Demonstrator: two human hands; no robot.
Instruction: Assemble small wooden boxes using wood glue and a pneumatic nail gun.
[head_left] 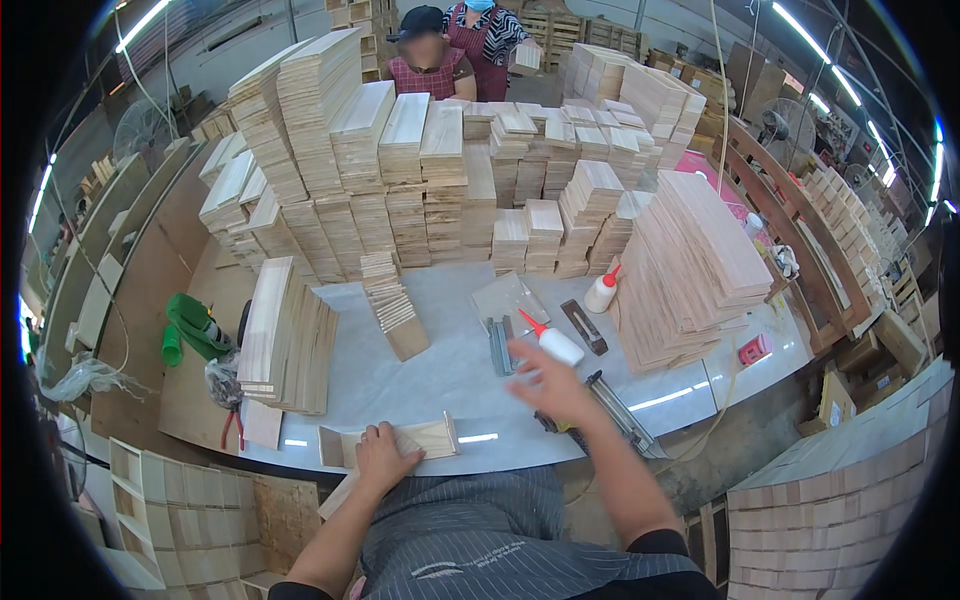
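Note:
My left hand (385,455) lies over a partly assembled wooden box frame (436,437) at the table's near edge, its fingers curled across a board. Two short end pieces stand up from the frame. To the right, my right hand (552,388) hovers with fingers apart and nothing in them. Just beyond its fingertips lies a white glue bottle (558,347) with a red nozzle; I cannot tell whether they touch. Partly behind my right wrist rests a nail gun (622,412). Metal staple strips (499,346) lie left of the bottle.
Tall board stacks (400,150) line the table's far side. More stand at left (285,345) and right (685,270). Small slats (388,300), a second glue bottle (601,291) and a dark slotted block (584,328) lie on the table (445,350). Two people stand behind.

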